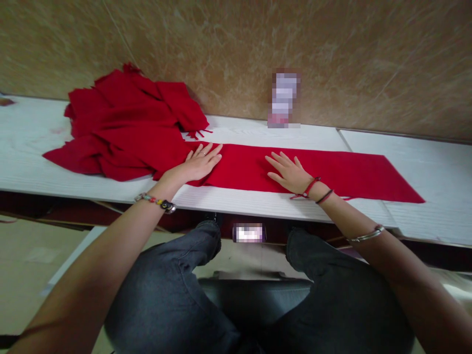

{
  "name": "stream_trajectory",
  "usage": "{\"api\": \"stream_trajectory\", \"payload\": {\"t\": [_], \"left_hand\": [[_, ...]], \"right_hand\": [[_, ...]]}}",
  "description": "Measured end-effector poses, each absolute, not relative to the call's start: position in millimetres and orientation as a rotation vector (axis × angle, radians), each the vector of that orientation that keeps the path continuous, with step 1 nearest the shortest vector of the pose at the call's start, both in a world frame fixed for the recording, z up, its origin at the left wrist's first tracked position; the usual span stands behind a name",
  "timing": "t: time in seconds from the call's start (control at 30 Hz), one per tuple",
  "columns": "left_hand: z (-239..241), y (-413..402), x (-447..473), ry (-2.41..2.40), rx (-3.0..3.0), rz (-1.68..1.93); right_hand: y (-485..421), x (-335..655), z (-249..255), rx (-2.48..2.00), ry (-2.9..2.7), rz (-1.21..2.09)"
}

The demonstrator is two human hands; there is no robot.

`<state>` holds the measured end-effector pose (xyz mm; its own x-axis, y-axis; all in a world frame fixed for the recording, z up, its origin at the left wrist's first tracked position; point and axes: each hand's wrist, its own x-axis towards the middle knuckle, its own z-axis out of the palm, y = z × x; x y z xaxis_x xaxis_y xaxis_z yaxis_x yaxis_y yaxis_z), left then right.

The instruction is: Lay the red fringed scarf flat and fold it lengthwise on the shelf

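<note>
A red scarf [239,167] lies as a long flat strip along the white tabletop, its right end cut off at a slant. At its left the strip meets a rumpled heap of red cloth [125,128] with fringe showing at some edges; whether both are one piece I cannot tell. My left hand [202,161] rests flat on the strip beside the heap, fingers spread. Palm down, my right hand [289,173] lies on the middle of the strip with its fingers apart. Neither hand grips anything.
A narrow white table [435,182] runs along a brown marbled wall [228,59]. A blurred-out upright item [283,98] stands against the wall. Another blurred item [249,233] shows below the front edge, between my knees. My legs [165,285] are under the table edge.
</note>
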<state>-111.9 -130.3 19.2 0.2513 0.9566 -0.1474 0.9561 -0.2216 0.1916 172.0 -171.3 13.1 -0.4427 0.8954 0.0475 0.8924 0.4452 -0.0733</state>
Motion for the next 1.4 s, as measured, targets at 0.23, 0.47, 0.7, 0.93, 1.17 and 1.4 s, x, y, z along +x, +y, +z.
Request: {"api": "stream_trajectory", "payload": {"t": [0.23, 0.47, 0.7, 0.93, 1.17, 1.4], "left_hand": [[4.2, -120.3, -140.2, 1.939, 2.332, -0.107], [14.7, -115.9, -160.6, 2.090, 2.515, 0.213], [36.1, -131.1, -159.1, 2.154, 2.527, 0.103], [44.4, -123.7, -169.1, 2.020, 2.477, -0.109], [58.5, -139.8, -155.2, 2.193, 2.524, -0.011], [51.3, -148.8, -133.6, 2.311, 2.449, -0.033]], "right_hand": [[-168.3, 179.0, 2.5, -1.634, -2.647, 0.026], [-167.8, 179.2, 0.1, -1.617, -2.632, -0.002], [-167.8, 179.8, -0.8, -1.595, -2.612, 0.001], [-168.2, 181.0, -2.4, -1.567, -2.595, 0.003], [-170.1, 178.8, 2.4, -1.618, -2.603, 0.036], [-169.6, 179.3, 1.6, -1.594, -2.588, 0.039]]}}
